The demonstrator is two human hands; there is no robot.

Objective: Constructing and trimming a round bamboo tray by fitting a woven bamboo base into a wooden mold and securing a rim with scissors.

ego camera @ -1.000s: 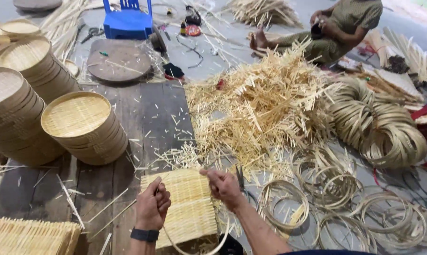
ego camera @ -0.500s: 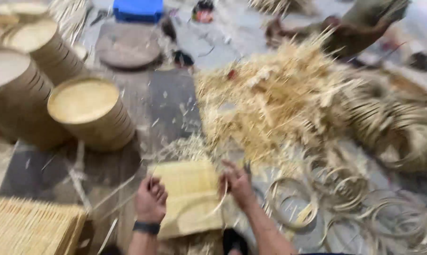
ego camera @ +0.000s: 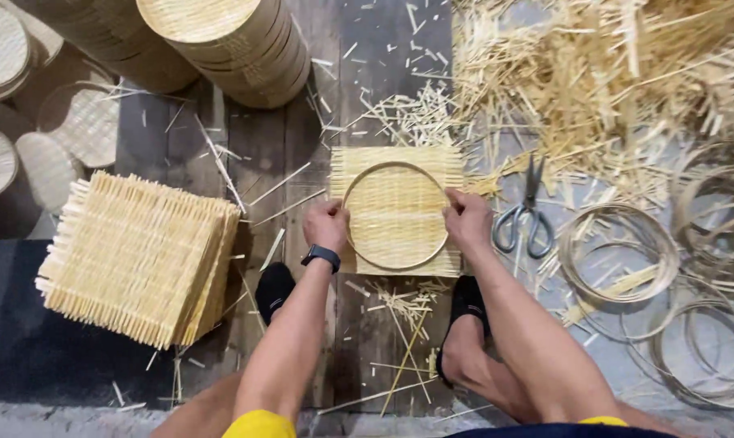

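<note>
Head view: a thin round bamboo hoop (ego camera: 395, 216) lies on a pale square woven bamboo mat (ego camera: 397, 209) on the dark plank floor (ego camera: 367, 49). The left hand (ego camera: 326, 225) and right hand (ego camera: 467, 219) flank the mat, fingers curled, pinching the hoop's rim. Grey-handled scissors (ego camera: 526, 212) lie just right of the mat. Uneven pressure could slide the hoop off-centre.

Dark, weathered wooden plank floor (ego camera: 270, 154), littered with short pale bamboo splinters. Lying directly on it: a square woven bamboo mat (ego camera: 397, 209) at centre; a stack of similar square woven mats (ego camera: 136, 255) at left; stacks of round woven bamboo lids (ego camera: 221, 40) at upper left; a heap of loose bamboo strips (ego camera: 610, 81) at upper right; steel scissors (ego camera: 527, 215) just right of the central mat; coiled thin bamboo hoops (ego camera: 618, 255) at far right.
</note>
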